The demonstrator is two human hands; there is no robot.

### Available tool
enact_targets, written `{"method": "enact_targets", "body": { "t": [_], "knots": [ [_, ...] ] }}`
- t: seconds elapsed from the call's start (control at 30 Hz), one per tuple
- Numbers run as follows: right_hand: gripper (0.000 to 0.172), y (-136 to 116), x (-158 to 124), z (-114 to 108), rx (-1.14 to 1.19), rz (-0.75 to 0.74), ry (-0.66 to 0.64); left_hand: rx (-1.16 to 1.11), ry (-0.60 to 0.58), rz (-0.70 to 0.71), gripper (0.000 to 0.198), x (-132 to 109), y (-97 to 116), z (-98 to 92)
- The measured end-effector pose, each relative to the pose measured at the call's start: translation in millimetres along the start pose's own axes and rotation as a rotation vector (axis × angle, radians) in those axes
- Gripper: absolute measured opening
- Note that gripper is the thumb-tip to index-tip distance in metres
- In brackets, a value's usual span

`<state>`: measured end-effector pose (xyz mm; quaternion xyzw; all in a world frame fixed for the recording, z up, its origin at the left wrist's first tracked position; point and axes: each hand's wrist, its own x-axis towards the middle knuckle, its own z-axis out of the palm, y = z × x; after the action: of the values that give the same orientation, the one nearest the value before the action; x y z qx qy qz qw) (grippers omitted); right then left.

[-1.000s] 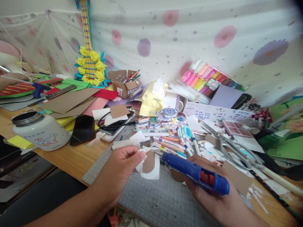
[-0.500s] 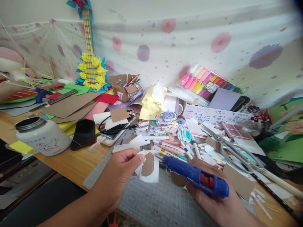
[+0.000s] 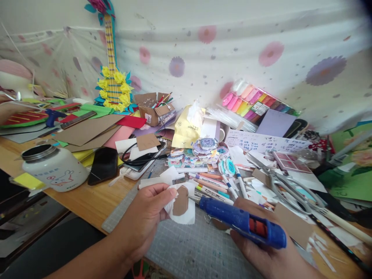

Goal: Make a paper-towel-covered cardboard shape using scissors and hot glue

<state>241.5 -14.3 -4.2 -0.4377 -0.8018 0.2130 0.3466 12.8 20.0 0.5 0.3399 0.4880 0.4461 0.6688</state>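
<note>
Between thumb and fingers, my left hand (image 3: 149,215) pinches a small white paper piece (image 3: 188,217) with a rounded brown cardboard piece (image 3: 180,201) on it. Wrapped around a blue hot glue gun (image 3: 241,221) is my right hand (image 3: 261,248), its fingers partly hidden behind the gun. The gun's nozzle points left, close to the right edge of the paper; whether it touches I cannot tell. Both hands are above a grey cutting mat (image 3: 186,248). Several markers (image 3: 210,184) lie just beyond the paper.
Scissors (image 3: 287,186) and a cardboard scrap (image 3: 293,224) lie at right. Patterned cut-outs (image 3: 206,149) are piled in the middle. A white jar (image 3: 55,170) and a black phone (image 3: 102,166) stand left. At the far left, another person's hand (image 3: 8,112) is near a second glue gun (image 3: 54,116).
The glue gun has shifted slightly right and down with my right hand. My left hand keeps its pinch on the paper and cardboard. The view has moved a little.
</note>
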Motion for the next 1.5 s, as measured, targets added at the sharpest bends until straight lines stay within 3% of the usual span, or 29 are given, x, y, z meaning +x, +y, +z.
{"method": "enact_targets", "body": {
  "t": [0.2, 0.43, 0.87, 1.5],
  "knots": [
    [0.015, 0.2, -2.4, 1.2, -0.025, 0.000, 0.014, -0.022, -0.040, -0.015, 0.015, -0.9, -3.0, -1.8],
    [0.015, 0.9, -0.6, 3.3, -0.033, -0.026, 0.117, -0.035, -0.030, -0.043, 0.014, -2.1, -1.5, -0.2],
    [0.014, -1.3, -1.8, 4.7, 0.096, 0.012, 0.001, 0.037, 0.003, 0.060, 0.020, -1.3, 0.6, -0.3],
    [0.022, -1.5, -3.6, 4.1, -0.003, -0.006, -0.026, 0.091, 0.075, 0.125, 0.014, -0.7, 2.2, -0.6]
  ]
}}
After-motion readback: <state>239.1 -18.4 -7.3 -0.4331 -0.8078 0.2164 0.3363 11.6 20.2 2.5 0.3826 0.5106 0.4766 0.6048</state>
